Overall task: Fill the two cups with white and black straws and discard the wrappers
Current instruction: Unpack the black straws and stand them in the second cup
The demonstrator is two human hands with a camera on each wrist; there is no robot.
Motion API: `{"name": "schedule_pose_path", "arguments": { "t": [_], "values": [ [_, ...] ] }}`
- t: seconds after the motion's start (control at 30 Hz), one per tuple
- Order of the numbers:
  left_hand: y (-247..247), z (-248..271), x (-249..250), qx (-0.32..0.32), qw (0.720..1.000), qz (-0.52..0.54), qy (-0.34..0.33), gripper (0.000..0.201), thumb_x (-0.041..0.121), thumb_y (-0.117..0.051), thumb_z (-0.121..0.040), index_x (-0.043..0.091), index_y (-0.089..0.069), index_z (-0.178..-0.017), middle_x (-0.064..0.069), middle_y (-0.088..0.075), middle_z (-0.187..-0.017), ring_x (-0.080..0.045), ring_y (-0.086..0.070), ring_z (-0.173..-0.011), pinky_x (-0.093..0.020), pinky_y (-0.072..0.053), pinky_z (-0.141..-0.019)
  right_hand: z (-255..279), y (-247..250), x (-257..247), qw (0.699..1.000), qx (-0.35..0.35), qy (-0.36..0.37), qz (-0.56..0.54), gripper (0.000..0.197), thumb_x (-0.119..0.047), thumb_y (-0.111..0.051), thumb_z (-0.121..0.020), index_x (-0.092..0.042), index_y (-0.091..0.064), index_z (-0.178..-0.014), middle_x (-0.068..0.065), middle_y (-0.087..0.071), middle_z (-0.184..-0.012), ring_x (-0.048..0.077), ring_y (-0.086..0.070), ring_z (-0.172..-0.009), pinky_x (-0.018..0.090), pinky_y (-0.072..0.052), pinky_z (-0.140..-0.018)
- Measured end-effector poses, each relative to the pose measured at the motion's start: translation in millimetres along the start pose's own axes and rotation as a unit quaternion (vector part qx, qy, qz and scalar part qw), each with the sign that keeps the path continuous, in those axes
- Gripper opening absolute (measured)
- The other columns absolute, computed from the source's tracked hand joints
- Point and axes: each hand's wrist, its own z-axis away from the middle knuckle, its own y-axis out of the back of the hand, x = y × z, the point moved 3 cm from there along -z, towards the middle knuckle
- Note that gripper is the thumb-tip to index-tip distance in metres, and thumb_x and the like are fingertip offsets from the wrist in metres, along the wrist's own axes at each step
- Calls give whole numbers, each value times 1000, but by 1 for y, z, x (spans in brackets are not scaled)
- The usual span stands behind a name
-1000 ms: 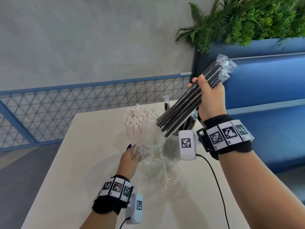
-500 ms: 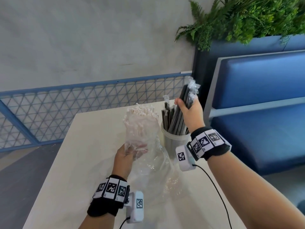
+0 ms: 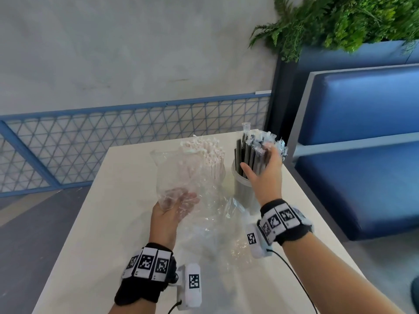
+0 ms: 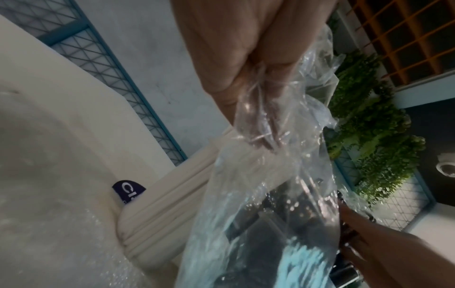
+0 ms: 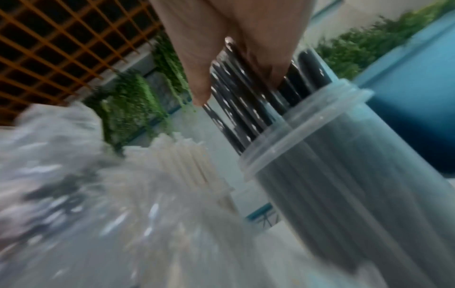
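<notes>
A bundle of black straws [image 3: 243,152] [image 5: 246,117] stands upright in a clear cup [image 3: 242,191] [image 5: 344,185] at the table's far right. My right hand [image 3: 260,164] [image 5: 234,74] grips the bundle just above the rim. Crinkled film sleeves stick out of the straw tops. To the left stand white straws [image 3: 210,155] [image 4: 172,194] [image 5: 182,155]; their cup is hidden. My left hand [image 3: 181,200] [image 4: 256,78] pinches a clear plastic wrapper [image 3: 179,175] [image 4: 270,194] [image 5: 61,155], held up in front of the white straws.
More clear plastic film [image 3: 217,234] lies crumpled on the cream table [image 3: 90,223] between my hands. A blue bench [image 3: 362,155] stands close on the right, a blue mesh railing [image 3: 113,137] behind the table, and a planter with ferns [image 3: 340,19] above.
My right hand brought the black straw bundle down from a tilt in the air and stood it in the cup. The left hand keeps hold of the wrapper, now lifted off the white straws.
</notes>
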Motion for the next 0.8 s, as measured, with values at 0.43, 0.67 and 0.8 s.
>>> {"name": "schedule_pose_path", "arguments": {
  "t": [0.43,0.67,0.8],
  "values": [
    [17,13,-31,47,994,78,59,29,39,-59,-74,13,-67,-85,-7,-72,-78,-22,-70,-72,-34,-59,-70,114,-13,79,873,-200,-365,-255,39,-48,-40,-92,-28,-43,-125,1,-57,-125,23,-57,-115,43,-43,-98],
    [40,21,-21,190,927,-279,-165,98,9,-83,-64,20,-22,-140,-8,-26,-143,-18,-38,-124,-34,-34,-101,111,-3,74,905,-167,-312,-237,18,-23,-45,-95,-11,-53,-106,3,-56,-77,22,-62,-79,36,-51,-76],
    [41,17,-20,95,794,-553,-233,42,54,-56,-76,25,-60,-106,2,-60,-117,-21,-44,-120,-53,-12,-111,111,-1,72,901,-182,-312,-239,10,-26,-47,-95,-22,-54,-100,0,-57,-72,21,-62,-75,37,-51,-73]
  ]
}}
